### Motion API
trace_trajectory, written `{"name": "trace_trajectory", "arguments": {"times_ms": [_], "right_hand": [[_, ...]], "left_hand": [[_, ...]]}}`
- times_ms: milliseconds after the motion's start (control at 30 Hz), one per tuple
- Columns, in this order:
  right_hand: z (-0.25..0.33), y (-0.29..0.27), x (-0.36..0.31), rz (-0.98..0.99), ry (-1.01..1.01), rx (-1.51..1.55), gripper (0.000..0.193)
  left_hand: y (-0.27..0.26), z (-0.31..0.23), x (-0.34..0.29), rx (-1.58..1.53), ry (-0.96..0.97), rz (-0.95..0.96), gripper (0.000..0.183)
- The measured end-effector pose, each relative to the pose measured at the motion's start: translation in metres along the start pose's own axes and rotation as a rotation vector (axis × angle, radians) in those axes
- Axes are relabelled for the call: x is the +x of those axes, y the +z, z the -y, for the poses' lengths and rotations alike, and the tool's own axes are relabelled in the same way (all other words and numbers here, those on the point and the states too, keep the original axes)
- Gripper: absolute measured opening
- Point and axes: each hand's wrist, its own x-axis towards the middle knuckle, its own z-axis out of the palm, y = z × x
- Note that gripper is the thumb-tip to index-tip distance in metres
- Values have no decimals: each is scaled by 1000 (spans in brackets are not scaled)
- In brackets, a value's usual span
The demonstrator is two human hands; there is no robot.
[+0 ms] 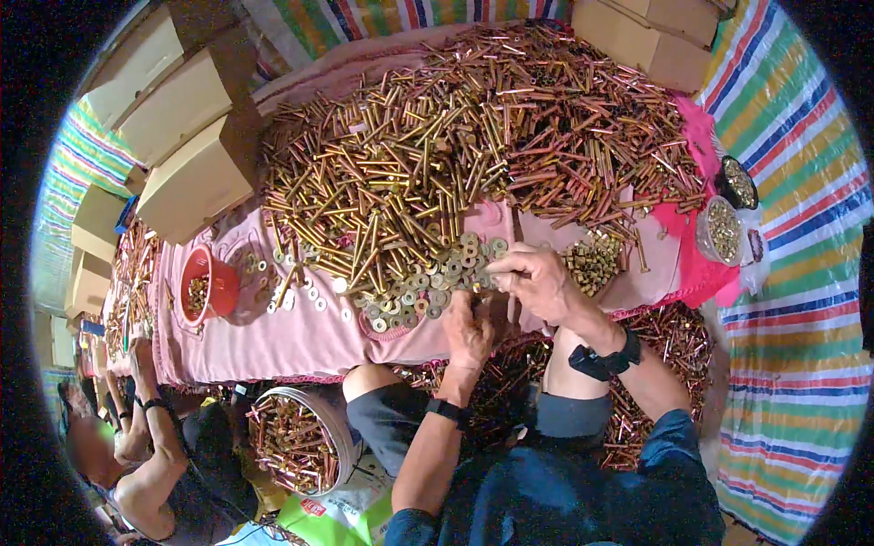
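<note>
Pink-draped tabletop (223,350), striped sheeting (792,273) at right. Left hand (469,332) by washers (401,305), right hand (543,287) angled in alongside; can't tell either grip.

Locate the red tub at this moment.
In the head view, the red tub is on the pink cloth, to the left of the person's left hand, just left of some scattered washers.

Right wall of striped plastic sheeting (797,273) with a glossy sheen, similar striped far sheeting (401,13) behind, work surface (228,350) draped in pink cloth, stacked cardboard boxes (202,177) at left, brown cartons (633,50) at upper right.
</note>
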Motion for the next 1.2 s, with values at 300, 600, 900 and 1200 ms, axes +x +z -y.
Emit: {"name": "trace_trajectory", "arguments": {"times_ms": [300,600,900,1200], "right_hand": [[6,33,-8,-142,15,96,20],[14,32,-8,-149,-362,-105,22],[8,27,-3,-114,-297,-161,23],[13,29,-7,-144,-165,-234,20]], "left_hand": [[1,5,-3,17,-30,67,22],[4,4,-1,-81,-31,35,19],[2,-1,2,-31,26,53,18],[2,6,-3,-16,29,72,18]]}}
